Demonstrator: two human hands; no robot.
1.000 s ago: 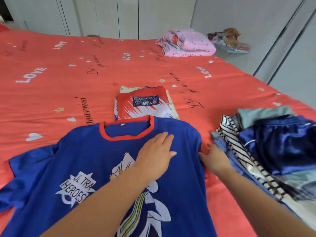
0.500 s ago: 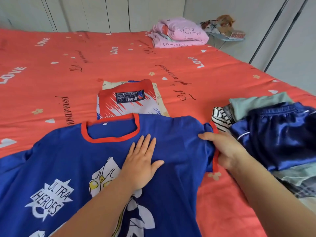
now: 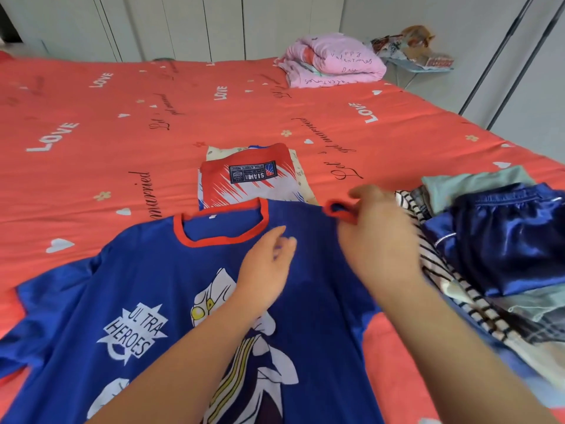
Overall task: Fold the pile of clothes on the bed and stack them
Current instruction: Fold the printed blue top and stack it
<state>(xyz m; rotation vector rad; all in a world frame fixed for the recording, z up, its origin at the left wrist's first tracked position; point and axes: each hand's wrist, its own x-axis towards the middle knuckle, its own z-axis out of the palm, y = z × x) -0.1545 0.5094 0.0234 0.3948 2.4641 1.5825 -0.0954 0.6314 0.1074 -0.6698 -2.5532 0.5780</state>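
A blue T-shirt (image 3: pixel 146 280) with a red collar and an "ULTRA HEROES" print lies spread face up on the red bed sheet (image 3: pixel 122 133). My left hand (image 3: pixel 266 267) rests flat on its chest, fingers straight. My right hand (image 3: pixel 376 237), blurred, pinches the shirt's red-trimmed right sleeve and holds it lifted over the shirt's shoulder. Beyond the collar lies a small stack topped by a folded red and white jersey (image 3: pixel 250 182). A pile of unfolded clothes (image 3: pixel 501 240), with shiny blue satin on top and striped cloth under it, sits at my right.
A rolled pink blanket (image 3: pixel 333 62) lies at the bed's far edge, with a cluttered small stand (image 3: pixel 419 53) behind it. Pale wardrobe doors (image 3: pixel 183 26) line the back wall. The bed's right edge runs diagonally past the clothes pile.
My right hand took hold of the right sleeve at the shirt's edge, then lifted it and carried it inward over the shoulder. My left hand stayed flat on the chest.
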